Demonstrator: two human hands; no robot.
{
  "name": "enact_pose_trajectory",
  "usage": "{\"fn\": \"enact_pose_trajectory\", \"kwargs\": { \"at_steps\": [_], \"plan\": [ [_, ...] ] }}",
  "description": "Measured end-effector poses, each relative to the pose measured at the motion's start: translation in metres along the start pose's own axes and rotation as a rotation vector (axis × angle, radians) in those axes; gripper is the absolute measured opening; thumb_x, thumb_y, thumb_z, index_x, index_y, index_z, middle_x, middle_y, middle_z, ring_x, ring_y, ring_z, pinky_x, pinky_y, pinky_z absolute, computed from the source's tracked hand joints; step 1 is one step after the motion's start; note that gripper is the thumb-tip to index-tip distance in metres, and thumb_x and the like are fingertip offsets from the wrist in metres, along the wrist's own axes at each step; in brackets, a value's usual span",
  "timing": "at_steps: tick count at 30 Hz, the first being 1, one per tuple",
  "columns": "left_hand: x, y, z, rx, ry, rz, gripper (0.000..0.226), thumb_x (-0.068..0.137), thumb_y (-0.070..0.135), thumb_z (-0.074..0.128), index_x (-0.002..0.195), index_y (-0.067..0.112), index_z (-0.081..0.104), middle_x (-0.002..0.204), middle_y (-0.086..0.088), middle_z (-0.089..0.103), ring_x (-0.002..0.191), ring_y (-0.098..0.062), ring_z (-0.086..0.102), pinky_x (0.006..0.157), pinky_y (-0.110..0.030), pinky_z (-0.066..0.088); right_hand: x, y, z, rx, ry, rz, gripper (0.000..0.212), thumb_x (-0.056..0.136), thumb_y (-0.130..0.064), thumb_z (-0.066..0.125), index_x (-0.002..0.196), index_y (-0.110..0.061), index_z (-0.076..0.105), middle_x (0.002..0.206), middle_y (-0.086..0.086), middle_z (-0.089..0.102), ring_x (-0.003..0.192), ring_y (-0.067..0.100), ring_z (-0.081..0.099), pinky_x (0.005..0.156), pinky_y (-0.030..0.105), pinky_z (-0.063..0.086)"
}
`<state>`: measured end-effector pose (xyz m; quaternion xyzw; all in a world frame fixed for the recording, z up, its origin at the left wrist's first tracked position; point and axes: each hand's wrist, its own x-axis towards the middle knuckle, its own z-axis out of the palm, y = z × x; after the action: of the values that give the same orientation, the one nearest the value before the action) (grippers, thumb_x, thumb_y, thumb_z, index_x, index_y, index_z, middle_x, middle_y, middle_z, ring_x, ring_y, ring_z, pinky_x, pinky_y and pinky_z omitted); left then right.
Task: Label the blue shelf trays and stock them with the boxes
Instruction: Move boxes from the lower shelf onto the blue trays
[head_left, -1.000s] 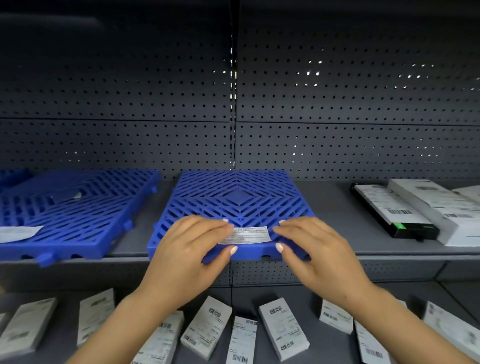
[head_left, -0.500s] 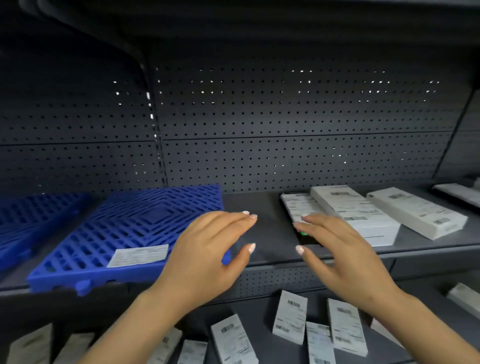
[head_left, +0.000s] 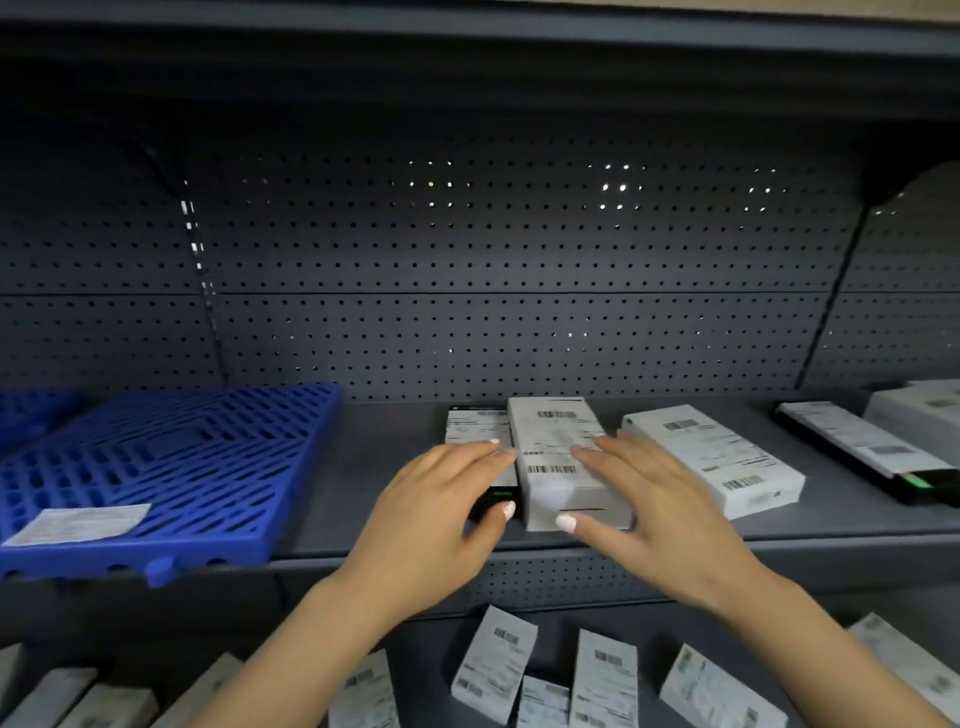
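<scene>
both grips (head_left: 540, 499) spread, flanking white box (head_left: 558, 447) edges.

Tray (head_left: 171, 467) left on shelf (head_left: 363, 467); boxes (head_left: 711, 457) right; label (head_left: 78, 522) on tray front.

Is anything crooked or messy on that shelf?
Yes. The blue tray sits skewed, its front corner poking past the shelf edge. The white box between the hands leans on a black box, tilted.

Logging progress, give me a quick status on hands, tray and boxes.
Left hand and right hand open, closing on white box. Blue tray labelled, no boxes on it. Nothing in the way.
</scene>
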<state>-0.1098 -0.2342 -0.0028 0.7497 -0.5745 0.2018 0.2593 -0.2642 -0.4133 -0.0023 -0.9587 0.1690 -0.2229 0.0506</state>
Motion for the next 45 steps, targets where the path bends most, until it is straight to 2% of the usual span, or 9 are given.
{"fn": "enact_pose_trajectory", "kwargs": {
  "at_steps": [4,7,13,17,22,27,34,41,45],
  "plan": [
    [0.023,0.022,0.017,-0.017,-0.153,-0.050,0.065,0.084,0.062,0.031,0.143,0.034,0.034,0.147,0.012,0.037,0.133,-0.009,0.033,0.108,-0.029,0.032,-0.002,0.018,-0.004,-0.028,-0.062,0.006,0.093,0.067,-0.091,0.009,0.143,-0.041,0.027,0.153,-0.012,0.024,0.143,0.012,0.013,0.116,0.033,0.015],
    [0.039,0.034,0.028,0.015,-0.269,-0.053,0.061,0.089,0.055,0.039,0.146,0.037,0.024,0.152,0.013,0.026,0.139,-0.009,0.022,0.113,-0.032,0.025,-0.009,0.028,-0.003,-0.039,-0.058,-0.018,0.087,0.072,-0.088,0.014,0.141,-0.039,0.034,0.150,-0.009,0.032,0.140,0.012,0.020,0.114,0.033,0.018],
    [0.069,0.059,0.047,0.093,-0.366,-0.104,0.071,0.087,0.058,0.041,0.148,0.029,0.021,0.154,0.004,0.022,0.140,-0.019,0.019,0.108,-0.041,0.032,-0.025,0.052,-0.012,-0.058,-0.006,0.065,0.084,0.078,-0.082,0.010,0.141,-0.034,0.037,0.149,-0.006,0.035,0.140,0.012,0.022,0.113,0.030,0.016],
    [0.085,0.067,0.066,0.148,-0.400,-0.157,0.072,0.081,0.071,0.041,0.140,0.031,0.036,0.142,0.003,0.039,0.128,-0.022,0.026,0.093,-0.040,0.043,-0.041,0.069,-0.025,-0.070,0.019,0.156,0.080,0.080,-0.079,0.008,0.140,-0.036,0.038,0.150,-0.006,0.033,0.141,0.014,0.021,0.114,0.031,0.017],
    [0.087,0.078,0.079,0.214,-0.324,-0.231,0.063,0.080,0.064,0.044,0.133,0.029,0.042,0.132,0.003,0.042,0.121,-0.022,0.031,0.084,-0.041,0.046,-0.068,0.093,-0.040,-0.061,0.046,0.222,0.084,0.078,-0.081,0.003,0.140,-0.037,0.038,0.150,-0.008,0.032,0.141,0.010,0.019,0.115,0.032,0.016],
    [0.090,0.089,0.080,0.076,-0.196,-0.264,0.071,0.065,0.060,0.035,0.130,0.036,0.046,0.145,0.008,0.036,0.128,-0.018,0.034,0.097,-0.047,0.041,-0.084,0.131,-0.056,-0.078,0.030,0.199,0.076,0.080,-0.076,0.010,0.142,-0.037,0.033,0.152,-0.010,0.026,0.142,0.009,0.015,0.115,0.028,0.011],
    [0.125,0.149,0.079,0.079,0.047,-0.272,0.073,0.064,0.063,0.034,0.130,0.037,0.051,0.144,0.007,0.041,0.127,-0.019,0.033,0.098,-0.052,0.039,-0.100,0.215,-0.082,-0.084,0.042,0.152,0.071,0.083,-0.075,0.014,0.141,-0.039,0.034,0.151,-0.010,0.029,0.141,0.010,0.016,0.115,0.031,0.016],
    [0.156,0.229,0.129,-0.047,0.007,-0.182,0.074,0.059,0.064,0.031,0.126,0.042,0.055,0.141,0.013,0.043,0.126,-0.012,0.030,0.101,-0.048,0.036,-0.127,0.305,-0.109,-0.108,0.026,0.185,0.072,0.083,-0.073,0.020,0.140,-0.033,0.040,0.149,-0.007,0.034,0.138,0.012,0.024,0.112,0.033,0.022],
    [0.170,0.255,0.158,-0.113,-0.009,-0.174,0.071,0.060,0.062,0.035,0.125,0.041,0.057,0.138,0.014,0.045,0.125,-0.008,0.028,0.102,-0.051,0.036,-0.125,0.355,-0.120,-0.149,0.038,0.219,0.067,0.084,-0.067,0.032,0.136,-0.028,0.046,0.145,0.002,0.041,0.137,0.024,0.029,0.111,0.040,0.026]
  ]
}}
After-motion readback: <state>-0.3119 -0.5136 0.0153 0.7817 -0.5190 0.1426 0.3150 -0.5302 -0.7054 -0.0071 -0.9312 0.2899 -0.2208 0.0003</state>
